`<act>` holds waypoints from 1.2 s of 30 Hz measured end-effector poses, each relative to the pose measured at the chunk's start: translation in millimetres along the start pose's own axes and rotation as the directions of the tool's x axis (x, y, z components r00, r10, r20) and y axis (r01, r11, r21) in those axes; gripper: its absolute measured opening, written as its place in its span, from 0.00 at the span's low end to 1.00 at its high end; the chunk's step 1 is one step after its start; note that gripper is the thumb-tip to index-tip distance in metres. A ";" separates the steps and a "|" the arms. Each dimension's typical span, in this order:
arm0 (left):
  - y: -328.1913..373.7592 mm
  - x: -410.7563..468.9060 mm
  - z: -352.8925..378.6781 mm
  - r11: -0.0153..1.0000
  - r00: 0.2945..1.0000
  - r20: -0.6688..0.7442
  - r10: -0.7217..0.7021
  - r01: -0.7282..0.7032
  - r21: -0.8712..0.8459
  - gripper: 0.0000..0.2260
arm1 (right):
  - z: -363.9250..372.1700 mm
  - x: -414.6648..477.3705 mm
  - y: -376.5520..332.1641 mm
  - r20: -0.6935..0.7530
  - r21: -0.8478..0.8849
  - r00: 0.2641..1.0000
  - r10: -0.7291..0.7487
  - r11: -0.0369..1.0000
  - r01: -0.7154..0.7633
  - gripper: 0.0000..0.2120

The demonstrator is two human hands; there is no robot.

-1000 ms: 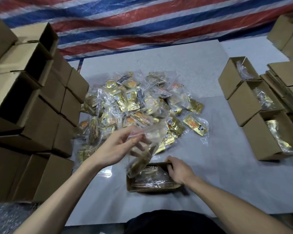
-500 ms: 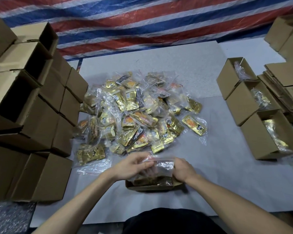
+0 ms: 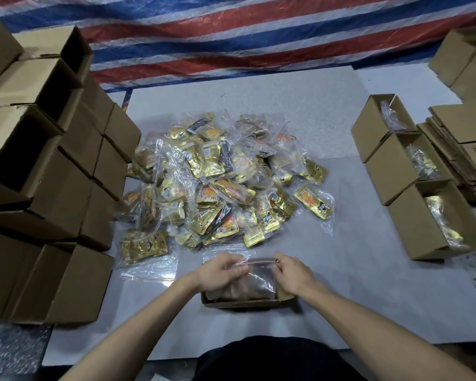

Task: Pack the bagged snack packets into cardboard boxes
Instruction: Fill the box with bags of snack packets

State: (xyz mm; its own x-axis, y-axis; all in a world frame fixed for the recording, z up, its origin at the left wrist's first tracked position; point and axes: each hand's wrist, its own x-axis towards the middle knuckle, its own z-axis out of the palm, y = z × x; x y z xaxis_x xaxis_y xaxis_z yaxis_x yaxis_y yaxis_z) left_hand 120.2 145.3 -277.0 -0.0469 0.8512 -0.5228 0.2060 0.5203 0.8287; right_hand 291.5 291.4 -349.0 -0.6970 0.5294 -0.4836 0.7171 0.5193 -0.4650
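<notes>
A small open cardboard box sits on the grey mat right in front of me. A clear zip bag of snack packets stands partly inside it, its top strip above the rim. My left hand grips the bag's left side and my right hand pinches its right top corner. Beyond my hands lies a heap of bagged gold snack packets.
Empty open boxes are stacked along the left. Three boxes holding bags line the right, with flat cardboard behind them. An empty zip bag lies left of my hands. A striped tarp covers the back.
My left hand has brought the bag down from above the heap into the box. My right hand has left the box rim and taken the bag's right corner.
</notes>
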 end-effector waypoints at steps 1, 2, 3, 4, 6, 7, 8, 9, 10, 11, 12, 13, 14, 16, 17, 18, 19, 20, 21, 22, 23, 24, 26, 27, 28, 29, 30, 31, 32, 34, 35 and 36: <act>-2.7 1.5 -0.8 0.999 0.999 0.011 -0.037 0.037 -0.009 0.10 | 0.3 0.5 0.0 -0.003 -0.001 1.000 -0.002 1.000 0.002 0.07; -6.3 2.9 -1.7 0.996 0.996 0.020 -0.083 0.083 0.021 0.11 | 0.7 0.9 0.0 -0.005 -0.001 1.000 -0.003 1.000 0.003 0.07; -10.4 4.0 -1.8 0.987 0.988 0.043 -0.146 0.143 0.069 0.13 | 1.1 1.0 -0.1 -0.006 0.000 1.000 -0.001 1.000 0.001 0.08; -14.1 5.1 -0.4 0.972 0.972 0.089 -0.219 0.209 0.104 0.15 | 1.6 0.9 0.0 -0.005 0.000 1.000 0.003 1.000 -0.003 0.09; -20.4 8.6 4.8 0.945 0.934 0.174 -0.311 0.285 0.159 0.22 | 2.4 0.1 0.5 0.006 0.004 1.000 0.011 1.000 -0.011 0.09; -23.6 11.8 7.7 0.936 0.924 0.190 -0.333 0.300 0.182 0.23 | 2.8 -0.4 0.8 0.008 0.006 1.000 0.016 1.000 -0.016 0.09; -25.1 15.7 10.6 0.925 0.915 0.182 -0.360 0.326 0.194 0.23 | 3.0 -0.5 1.1 0.008 0.008 1.000 0.020 1.000 -0.020 0.08; -25.5 19.7 13.4 0.912 0.904 0.173 -0.390 0.353 0.208 0.21 | 3.1 -0.9 1.3 0.008 0.010 1.000 0.023 1.000 -0.023 0.08; -26.1 23.3 16.3 0.894 0.893 0.164 -0.419 0.374 0.246 0.19 | 3.0 -1.0 1.0 0.009 0.013 1.000 0.025 1.000 -0.025 0.08; -28.8 27.4 19.4 0.874 0.885 0.163 -0.436 0.374 0.310 0.19 | 2.7 -1.2 0.5 0.010 0.016 1.000 0.026 1.000 -0.027 0.08; -32.0 30.0 23.2 0.846 0.875 0.164 -0.456 0.368 0.386 0.21 | 2.2 -1.3 0.2 0.010 0.019 1.000 0.025 0.999 -0.026 0.08; -36.2 32.4 27.0 0.819 0.866 0.158 -0.475 0.369 0.440 0.23 | 2.0 -1.3 0.1 0.011 0.021 1.000 0.022 1.000 -0.022 0.08; -39.1 33.1 30.0 0.799 0.861 0.133 -0.491 0.384 0.463 0.24 | 2.1 -1.2 0.0 0.011 0.021 1.000 0.018 1.000 -0.019 0.08; -44.6 33.6 32.7 0.770 0.870 0.041 -0.491 0.412 0.487 0.25 | 2.6 -1.6 0.3 0.011 0.016 1.000 0.017 1.000 -0.018 0.09; -44.9 33.3 32.7 0.760 0.880 0.004 -0.476 0.409 0.506 0.25 | 2.7 -1.5 0.5 0.010 0.016 1.000 0.018 1.000 -0.018 0.09; -43.8 32.2 32.5 0.754 0.890 -0.021 -0.455 0.397 0.523 0.25 | 2.6 -1.0 0.5 0.009 0.014 1.000 0.019 1.000 -0.019 0.09; -42.9 31.2 32.1 0.758 0.905 -0.046 -0.423 0.381 0.530 0.23 | 2.3 -0.6 0.6 0.008 0.012 1.000 0.020 1.000 -0.020 0.09; -41.0 28.7 30.8 0.771 0.919 -0.077 -0.386 0.368 0.519 0.20 | 2.0 0.2 0.7 0.008 0.011 1.000 0.020 1.000 -0.020 0.09; -39.3 25.2 27.7 0.793 0.936 -0.118 -0.331 0.343 0.503 0.19 | 1.9 1.0 0.9 0.011 0.013 1.000 0.017 1.000 -0.017 0.09; -37.1 20.4 23.1 0.822 0.952 -0.156 -0.265 0.307 0.479 0.21 | 1.8 1.6 1.2 0.017 0.016 1.000 0.013 1.000 -0.013 0.08; -35.1 15.2 17.4 0.857 0.964 -0.172 -0.202 0.259 0.445 0.22 | 1.7 2.0 1.3 0.026 0.019 1.000 0.011 1.000 -0.012 0.08; -34.3 10.7 11.6 0.888 0.974 -0.168 -0.155 0.211 0.408 0.21 | 1.4 2.3 1.3 0.032 0.022 0.999 0.010 1.000 -0.011 0.08; -33.0 3.4 5.5 0.913 0.984 -0.123 -0.127 0.164 0.373 0.21 | 0.3 2.7 1.5 0.033 0.018 0.999 0.005 1.000 -0.006 0.07; -31.3 0.0 6.7 0.913 0.984 -0.087 -0.156 0.177 0.367 0.20 | -0.1 3.0 1.4 0.030 0.015 1.000 0.002 1.000 -0.003 0.07; -30.4 -2.2 10.5 0.919 0.979 -0.035 -0.200 0.200 0.339 0.20 | -0.4 2.9 1.2 0.029 0.015 1.000 0.001 1.000 -0.002 0.07; -30.1 -1.6 16.6 0.922 0.969 0.028 -0.246 0.225 0.316 0.18 | -0.8 2.5 1.0 0.031 0.014 1.000 0.001 1.000 -0.001 0.07; -30.4 0.9 23.4 0.918 0.958 0.090 -0.274 0.233 0.320 0.17 | -0.7 1.9 0.9 0.034 0.011 0.999 -0.001 1.000 0.001 0.08; -28.8 3.2 30.2 0.910 0.948 0.131 -0.290 0.230 0.346 0.18 | -0.2 0.9 1.3 0.037 0.007 0.999 -0.003 1.000 0.003 0.08; -27.2 6.5 36.1 0.894 0.937 0.146 -0.318 0.245 0.375 0.20 | 0.8 -0.1 2.1 0.037 0.004 0.999 -0.003 1.000 0.003 0.09; -24.8 14.0 41.4 0.861 0.903 0.137 -0.406 0.328 0.390 0.27 | 2.7 -2.5 3.3 0.026 0.004 1.000 0.001 1.000 -0.001 0.09; -22.4 15.3 40.8 0.853 0.894 0.119 -0.431 0.362 0.376 0.29 | 3.1 -3.1 3.5 0.019 0.008 1.000 0.001 1.000 -0.001 0.09; -20.1 15.1 37.8 0.861 0.901 0.095 -0.423 0.367 0.351 0.26 | 3.4 -2.4 3.6 0.014 0.012 1.000 0.000 1.000 0.000 0.09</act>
State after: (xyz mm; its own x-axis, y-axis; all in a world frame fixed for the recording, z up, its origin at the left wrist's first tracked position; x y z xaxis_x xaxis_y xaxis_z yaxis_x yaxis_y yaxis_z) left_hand 152.3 145.1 -309.1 -0.0364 0.5404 -0.8406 0.5034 0.7366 0.4517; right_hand 295.8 289.7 -352.0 -0.6968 0.5203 -0.4937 0.7172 0.5111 -0.4736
